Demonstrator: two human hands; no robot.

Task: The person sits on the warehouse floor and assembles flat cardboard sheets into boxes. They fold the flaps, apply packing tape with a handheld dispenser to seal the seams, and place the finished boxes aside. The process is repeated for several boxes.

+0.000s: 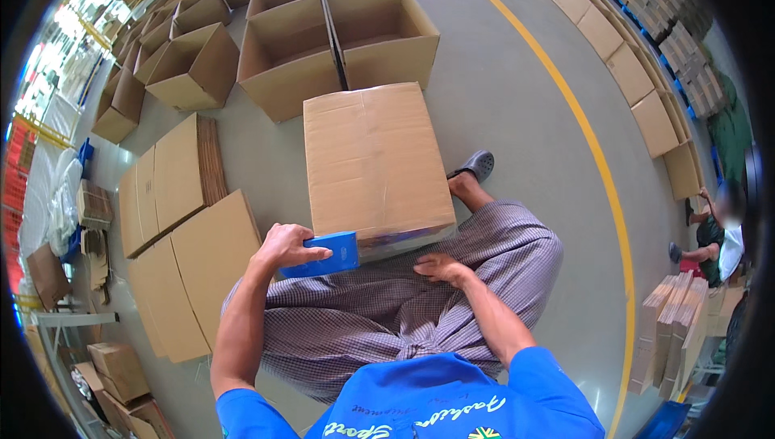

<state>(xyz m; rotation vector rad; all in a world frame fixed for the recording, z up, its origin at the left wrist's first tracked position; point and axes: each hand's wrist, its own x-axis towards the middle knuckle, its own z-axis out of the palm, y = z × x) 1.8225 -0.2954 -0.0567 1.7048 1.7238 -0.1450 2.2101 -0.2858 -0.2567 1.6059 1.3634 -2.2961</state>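
Head view, taken from left to right: flattened cardboard sheets [187,229] lie stacked on the grey floor [517,116] at the left, with smaller sealed boxes [119,368] near the lower left edge. Above them, rows of open cardboard boxes [286,51] stand side by side, reaching toward the top of the picture. The left hand [284,247] is closed around a blue tape dispenser [333,255], which touches the near left edge of a closed cardboard box [373,160]. That box rests on the person's lap, over a checked wrap skirt [379,310], tilted away toward the open boxes. The right hand [438,268] lies flat with loose fingers against the skirt, just under the box's near edge, gripping nothing. A grey clog [478,164] shows just right of the box. A yellow floor line [593,156] curves past farther right, and flat cartons [646,92] lean in a row along the far right, where another person [721,237] sits beside a stack of folded cardboard [678,318].
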